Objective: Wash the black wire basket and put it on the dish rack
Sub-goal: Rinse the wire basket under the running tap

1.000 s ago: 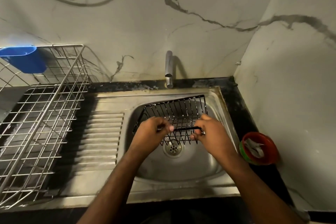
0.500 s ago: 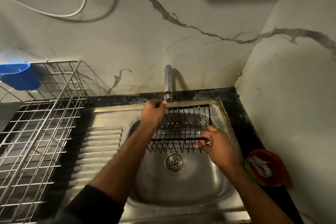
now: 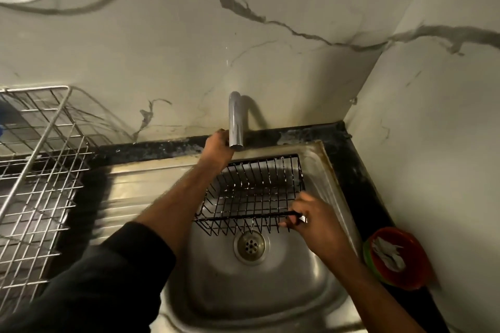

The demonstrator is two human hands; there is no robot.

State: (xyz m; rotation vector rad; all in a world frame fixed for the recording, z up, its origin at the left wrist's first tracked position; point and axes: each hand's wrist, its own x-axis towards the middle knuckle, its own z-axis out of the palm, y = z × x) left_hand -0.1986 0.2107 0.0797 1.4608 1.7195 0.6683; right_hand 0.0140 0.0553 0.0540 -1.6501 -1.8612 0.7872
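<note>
The black wire basket (image 3: 254, 194) hangs over the steel sink (image 3: 270, 286), just below the chrome tap (image 3: 235, 121). My right hand (image 3: 311, 222) grips the basket's near right rim corner. My left hand (image 3: 217, 147) reaches up behind the tap's base on its left side; its fingers are hidden behind the spout, so I cannot tell what they hold. The metal dish rack (image 3: 38, 170) stands at the left on the drainboard. No water runs from the tap.
A red bowl (image 3: 397, 257) with white scraps sits on the black counter to the right of the sink. The marble wall corner closes in at the right. A blue holder (image 3: 2, 123) clips to the rack's far left. The drain (image 3: 250, 244) lies under the basket.
My left hand let go of the basket's front rim and rose to the tap's base. My right hand kept its grip on the basket's right corner. The camera moved closer.
</note>
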